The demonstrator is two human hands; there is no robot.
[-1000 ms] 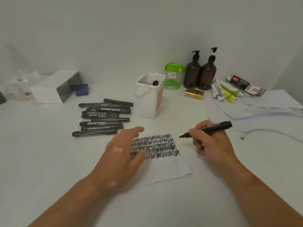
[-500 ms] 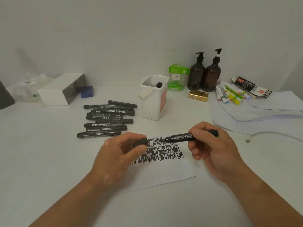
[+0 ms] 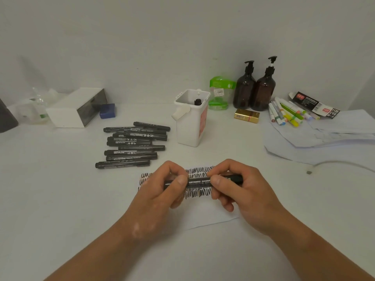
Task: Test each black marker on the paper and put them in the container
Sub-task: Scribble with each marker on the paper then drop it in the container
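left hand (image 3: 160, 195): forearm enters from bottom left; held over the paper (image 3: 205, 216); fingers (image 3: 180, 181) curled round the left end of the marker (image 3: 199, 182), thumb on top.

right hand (image 3: 245, 195): forearm enters from bottom right; fingers (image 3: 216, 181) curled round the marker's right half, thumb pressed on the barrel, butt end showing past the knuckles.

marker: black, level, running left to right between both hands, above the scribbles (image 3: 199, 171); tip hidden inside the left hand's grip.

paper: flat on the worktop (image 3: 60, 199) in front of the person, partly covered by both hands.

container (image 3: 189, 130): white, upright, behind the paper, well apart from the hands; one black marker end (image 3: 197, 102) stands in it.

pile (image 3: 132, 147): black markers, capped, lying side by side, left of the container.

back right: pump bottles (image 3: 244, 90), green jar (image 3: 220, 94), gold box (image 3: 246, 116), coloured pens (image 3: 288, 114), loose sheets (image 3: 324, 138).

back left: white box (image 3: 77, 108).

change: one second ago the left hand lay flat on the paper and the right hand held the marker alone, tip bare, off to the right. Half a second ago the left hand pinched the loose cap just short of the tip. Now both hands have met on the one marker, and the tip end is covered by the left hand's grip.
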